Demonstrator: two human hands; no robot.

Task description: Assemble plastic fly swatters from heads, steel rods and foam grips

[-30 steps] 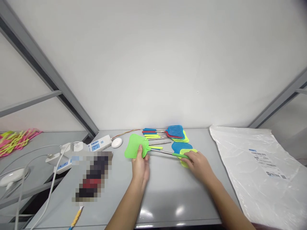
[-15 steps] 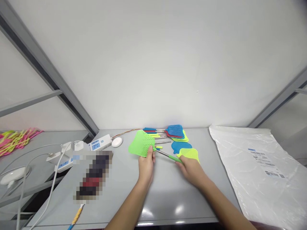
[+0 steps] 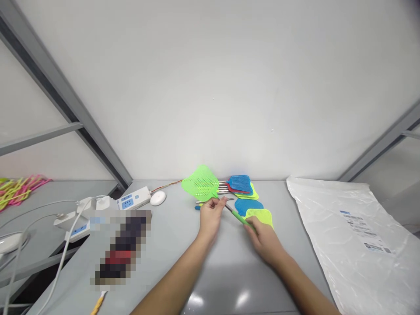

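Observation:
A light-green fly swatter [image 3: 201, 183] is held up above the table, its perforated head tilted toward the upper left. My left hand [image 3: 211, 217] pinches its metal rod just below the head. Around the green grip at the other end, my right hand [image 3: 265, 238] is closed. Behind the swatter lies a stack of fly swatters with a blue head [image 3: 239, 183] on top, red and yellow ones showing under it. Nearer me are a loose blue swatter head [image 3: 248, 205] and a yellow-green swatter head [image 3: 260, 215], the latter partly behind my right hand.
White power strips with plugs and cables [image 3: 134, 199] lie at the left, beside a round white device [image 3: 158, 198] and a pixelated object [image 3: 123, 247]. A large white plastic package [image 3: 354, 236] covers the right side. Pink and yellow items [image 3: 22, 188] sit far left.
The green swatter's head has swung up and to the right, making the swatter steeper. My left hand has shifted right along the rod, closer to my right hand.

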